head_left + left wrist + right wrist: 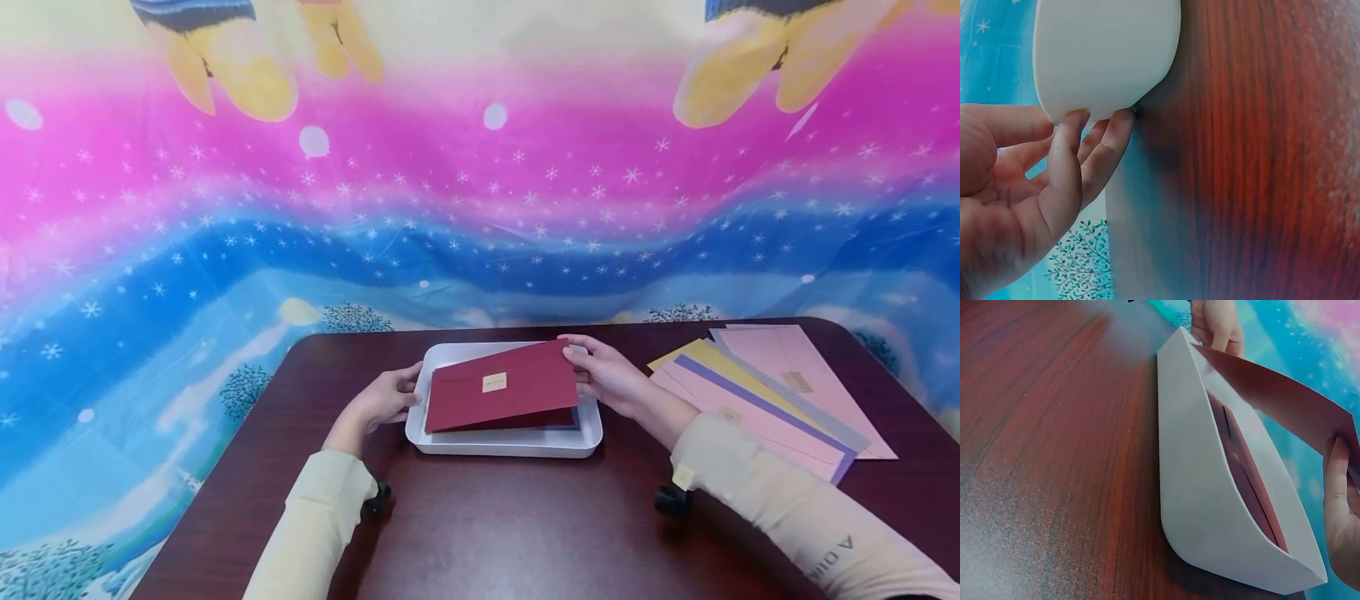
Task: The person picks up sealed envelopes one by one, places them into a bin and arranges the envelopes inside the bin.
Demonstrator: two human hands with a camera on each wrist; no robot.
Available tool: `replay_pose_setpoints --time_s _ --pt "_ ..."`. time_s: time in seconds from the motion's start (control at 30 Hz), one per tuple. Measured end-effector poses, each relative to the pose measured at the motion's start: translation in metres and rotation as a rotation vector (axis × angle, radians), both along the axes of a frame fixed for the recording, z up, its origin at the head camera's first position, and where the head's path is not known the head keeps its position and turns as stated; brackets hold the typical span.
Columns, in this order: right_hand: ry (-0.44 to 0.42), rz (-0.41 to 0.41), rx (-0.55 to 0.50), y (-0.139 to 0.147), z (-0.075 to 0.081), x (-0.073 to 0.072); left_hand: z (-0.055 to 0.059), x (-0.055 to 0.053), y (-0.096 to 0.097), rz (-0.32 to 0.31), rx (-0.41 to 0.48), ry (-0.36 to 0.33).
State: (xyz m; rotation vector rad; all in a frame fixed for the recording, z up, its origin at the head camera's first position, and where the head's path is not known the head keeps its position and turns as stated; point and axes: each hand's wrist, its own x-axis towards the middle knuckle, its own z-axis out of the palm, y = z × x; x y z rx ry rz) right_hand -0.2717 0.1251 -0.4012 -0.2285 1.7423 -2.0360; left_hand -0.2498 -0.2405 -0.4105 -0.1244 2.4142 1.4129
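A dark red envelope point(517, 362) with a small cream label point(494, 382) is tilted over the white tray point(502, 450), its right end raised. My right hand point(607, 375) pinches the envelope near its upper right corner. In the right wrist view, the raised envelope point(1285, 400) hangs above the tray point(1191, 487), and another reddish envelope point(1247, 475) lies inside. At the tray's left end, my left hand point(386, 396) holds the rim. The left wrist view shows the left hand's point(1041, 169) thumb at the rim and bent fingers against the outer wall.
To the right, several envelopes lie fanned out and overlapping: pink point(772, 342), yellow point(701, 358), grey and purple ones. The dark wooden table point(510, 517) ends at a printed snow-scene cloth point(480, 208) behind it. A black device point(672, 502) sits under the right sleeve.
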Motion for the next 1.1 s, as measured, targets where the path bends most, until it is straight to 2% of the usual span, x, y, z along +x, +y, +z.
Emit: replay_pose_setpoints --time_s 0.3,0.73,0.9,1.1 --pt "-0.008 -0.019 0.044 -0.006 -0.004 0.0 -0.001 0.001 0.0 0.002 0.015 -0.008" --pt "-0.012 0.088 0.099 -0.001 0.0 -0.002 -0.001 0.001 0.001 0.009 0.0 -0.012" --pt "-0.005 0.141 0.126 0.005 0.007 -0.003 0.0 0.001 0.0 0.012 -0.01 -0.015" --pt "-0.009 0.151 0.127 0.012 0.017 -0.002 0.0 -0.001 -0.001 0.011 -0.006 -0.012"
